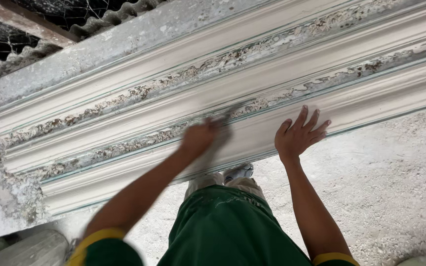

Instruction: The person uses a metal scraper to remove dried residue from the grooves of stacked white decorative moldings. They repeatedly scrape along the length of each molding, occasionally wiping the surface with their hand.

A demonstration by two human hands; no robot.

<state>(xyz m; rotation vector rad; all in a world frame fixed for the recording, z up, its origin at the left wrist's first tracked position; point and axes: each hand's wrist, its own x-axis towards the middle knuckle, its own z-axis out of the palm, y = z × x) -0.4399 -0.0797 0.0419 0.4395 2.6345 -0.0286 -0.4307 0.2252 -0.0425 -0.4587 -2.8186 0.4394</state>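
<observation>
Dusty gravel floor [395,187] under a long white plaster moulding [252,98] lying aslant across view | left hand [200,138] on the moulding's lower rib, motion-blurred, closed on a thin tool [230,114] – kind unclear | right hand [299,134] flat on the moulding, fingers spread | flaking grooves above – wire mesh [65,12] top left

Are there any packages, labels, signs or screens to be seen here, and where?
None in view. Only long white plaster moulding, flaking in its grooves, with the right hand flat on it and the blurred left hand against it, above a pale gritty floor.
</observation>
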